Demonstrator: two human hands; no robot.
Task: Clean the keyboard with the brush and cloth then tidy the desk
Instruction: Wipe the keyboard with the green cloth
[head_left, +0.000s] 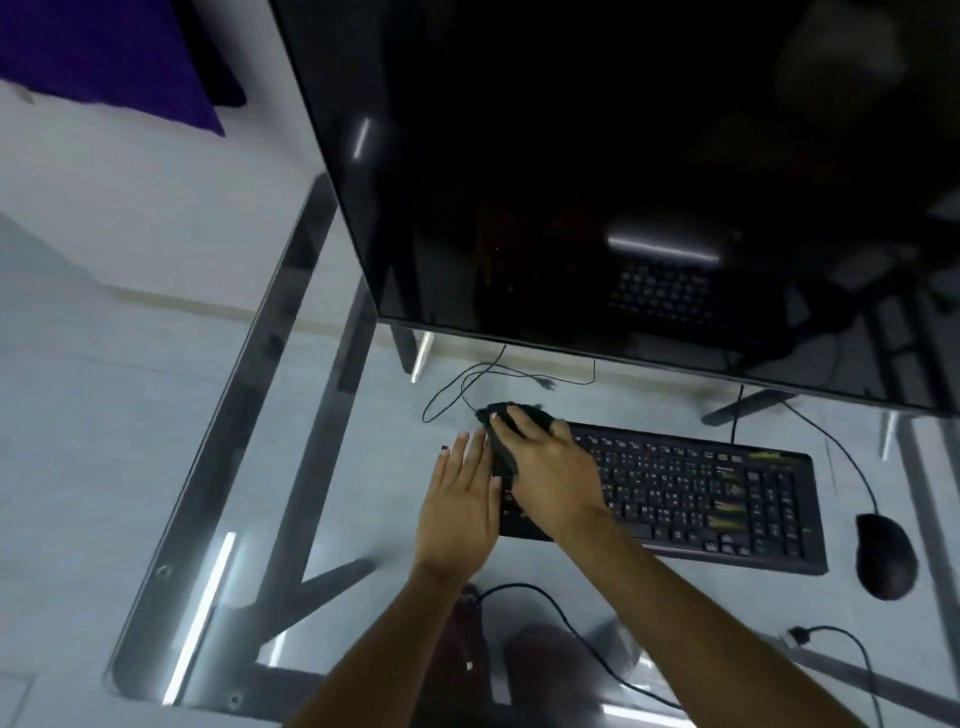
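The right hand (545, 457) presses a dark cloth (506, 415) onto the far left corner of the keyboard (691, 488), fingers spread over the bunched fabric. The left hand (460, 499) lies flat and empty, fingers extended, touching the keyboard's left edge as if to brace it. The keyboard sits on the glass counter (363, 467) in front of the monitor (623, 182), with the mouse (885, 556) just beside its right end. No brush shows.

The counter looks slick, so a hard wipe could likely slide the keyboard rightward into the mouse if the bracing hand lets up. The cloth hangs past the corner near a loose cable (467, 379); a sweep there might snag it. Heavy pressure may also catch keycaps.
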